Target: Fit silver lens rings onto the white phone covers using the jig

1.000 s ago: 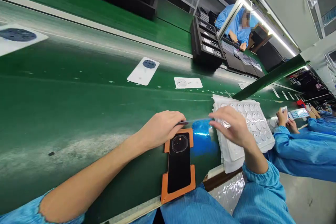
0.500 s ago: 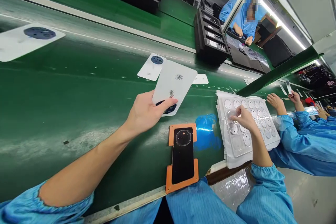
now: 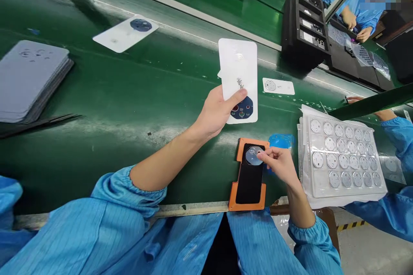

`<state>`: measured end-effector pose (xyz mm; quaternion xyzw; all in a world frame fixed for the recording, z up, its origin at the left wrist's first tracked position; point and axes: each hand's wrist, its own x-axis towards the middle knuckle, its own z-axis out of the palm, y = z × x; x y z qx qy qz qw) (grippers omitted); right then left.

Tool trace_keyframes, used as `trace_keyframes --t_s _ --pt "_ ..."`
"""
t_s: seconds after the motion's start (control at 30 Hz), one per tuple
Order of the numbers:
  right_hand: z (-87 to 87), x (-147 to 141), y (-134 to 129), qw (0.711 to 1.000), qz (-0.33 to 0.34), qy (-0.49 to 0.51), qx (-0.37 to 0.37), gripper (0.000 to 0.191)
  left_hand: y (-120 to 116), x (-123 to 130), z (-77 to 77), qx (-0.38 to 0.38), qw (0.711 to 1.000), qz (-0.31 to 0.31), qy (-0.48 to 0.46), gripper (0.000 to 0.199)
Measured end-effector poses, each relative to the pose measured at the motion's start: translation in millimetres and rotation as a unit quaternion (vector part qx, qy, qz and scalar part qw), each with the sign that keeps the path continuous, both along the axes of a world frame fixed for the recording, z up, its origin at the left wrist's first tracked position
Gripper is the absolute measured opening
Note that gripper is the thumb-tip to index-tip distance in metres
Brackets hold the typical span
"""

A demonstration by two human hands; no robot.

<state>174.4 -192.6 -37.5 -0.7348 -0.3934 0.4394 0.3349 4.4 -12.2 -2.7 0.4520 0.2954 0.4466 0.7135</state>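
Observation:
A white phone back panel with a dark octagonal camera area is gripped in my left hand, thumb across its face, raised above the green bench. Between the thumb and fingers of my right hand is a silvery octagonal camera plate. That plate is at the upper end of an orange-cornered fixture with a black bed; whether it touches the bed I cannot tell. To the right, a clear plastic tray holds rows of similar octagonal plates, with some pockets bare.
Another white panel lies at the left, and one more beyond the fixture. A stack of grey panels sits at far left. Black divided box stands behind. Co-workers' hands work at the back right.
My right hand has left the tray with an octagonal plate and brought it left onto or just over the fixture. My left hand still holds the panel, now more upright. The view has shifted left.

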Motion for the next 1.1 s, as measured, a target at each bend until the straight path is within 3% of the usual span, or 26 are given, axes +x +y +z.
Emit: trace_keyframes --t_s 0.1,0.3,0.5,0.67,0.77,0.9,1.0,1.1 --pt "-7.9 7.6 14.1 0.999 0.026 -0.014 -0.028 0.042 -0.9 -1.0 0.6 0.008 1.0 -0.01 -0.001 0.057" --pt "3.2 24.2 30.1 0.989 0.121 0.002 -0.082 0.048 -2.6 -0.2 1.3 0.015 1.0 -0.02 -0.01 0.056" --pt "5.3 19.7 36.5 0.983 0.12 -0.119 -0.069 0.038 -4.3 -1.3 3.9 0.013 1.0 -0.019 -0.013 0.053" --pt "3.1 18.7 30.8 0.983 0.114 -0.14 -0.04 0.038 -3.0 -1.1 3.7 0.003 1.0 0.003 -0.008 0.055" --pt "13.2 15.0 25.8 0.989 0.076 -0.124 0.028 0.036 -5.1 2.2 1.6 -0.004 1.0 -0.004 -0.016 0.051" --pt "38.9 -5.9 21.3 0.978 -0.034 -0.099 0.181 0.026 -17.0 10.0 -4.7 0.051 0.999 -0.001 0.008 0.04" --pt "50.2 -23.1 25.2 0.95 -0.07 -0.134 0.274 0.016 -31.5 14.0 -7.3 0.094 0.994 -0.015 0.062 0.033" --pt "48.5 -30.1 35.1 0.904 -0.099 -0.247 0.335 0.011 -45.1 15.0 -7.5 0.13 0.986 -0.053 0.086 0.033"
